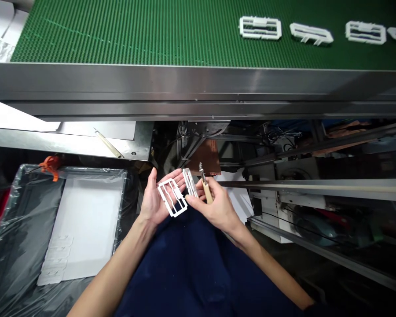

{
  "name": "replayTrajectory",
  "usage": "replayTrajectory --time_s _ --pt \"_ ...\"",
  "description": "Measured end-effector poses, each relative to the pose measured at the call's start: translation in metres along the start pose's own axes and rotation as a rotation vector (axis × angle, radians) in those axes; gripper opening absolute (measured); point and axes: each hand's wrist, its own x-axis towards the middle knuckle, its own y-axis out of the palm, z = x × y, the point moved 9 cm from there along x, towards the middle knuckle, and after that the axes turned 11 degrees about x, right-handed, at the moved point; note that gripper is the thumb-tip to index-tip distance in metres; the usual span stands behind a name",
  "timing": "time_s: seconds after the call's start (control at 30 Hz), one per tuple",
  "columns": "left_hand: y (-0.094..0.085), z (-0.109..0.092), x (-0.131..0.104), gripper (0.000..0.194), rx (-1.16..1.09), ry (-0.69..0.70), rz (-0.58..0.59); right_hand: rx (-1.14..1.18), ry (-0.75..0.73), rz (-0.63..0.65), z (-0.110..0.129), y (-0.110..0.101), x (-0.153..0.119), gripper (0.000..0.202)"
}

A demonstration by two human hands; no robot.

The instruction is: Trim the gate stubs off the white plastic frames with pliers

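White frame point(178, 193) lies across my left hand point(154, 203), which is spread wide, palm up, the thumb standing clear of the fingers. It looks like plastic: a thin rectangle with clipped corners, long slots, slim inner bars and small tabs along the edge. Just to its right is a second part point(190, 182), also white and slotted but narrower as I see it, its lower end at the thumb and fingers of my right hand point(218, 209) and its upper end near my left fingertips. My right hand is closed around a tool point(207, 193) with a smooth beige handle; its dark metal tip points up and away from me.

Below both hands is my navy clothing point(185, 268). To the left, clear, wrinkled film lines a dark tray point(26, 211), where a white sheet point(89, 215) bears a column of pale shapes too faint to make out. Something orange point(51, 164) sits on the rim. Beyond, a pale-handled knife point(108, 145) lies on a metal bench point(143, 145). Ahead, past a brushed metal rail point(198, 81), more white parts point(259, 21) rest in a row on a ribbed green belt point(135, 35).
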Motion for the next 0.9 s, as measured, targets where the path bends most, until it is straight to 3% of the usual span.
replayTrajectory --time_s 0.23,0.37,0.47,0.57,0.7,0.9 --pt "0.0 0.001 0.006 0.048 0.018 0.018 -0.085 -0.284 -0.102 0.03 0.009 0.034 -0.01 0.031" --pt "-0.002 0.003 0.008 0.037 0.005 0.004 -0.152 -0.243 -0.083 0.048 0.001 0.038 -0.007 0.03" --pt "0.007 -0.002 0.004 0.029 0.012 0.006 -0.098 -0.027 -0.026 0.067 -0.011 0.032 0.001 0.035" --pt "0.015 -0.014 -0.005 0.021 0.129 0.081 -0.048 0.341 0.057 0.143 -0.023 0.031 0.009 0.034" --pt "0.016 -0.025 -0.012 0.027 0.331 0.183 -0.115 0.771 0.189 0.24 -0.038 0.036 0.014 0.031" --pt "0.019 -0.022 -0.009 0.031 0.337 0.175 -0.139 1.096 0.38 0.275 -0.068 0.048 0.012 0.032"
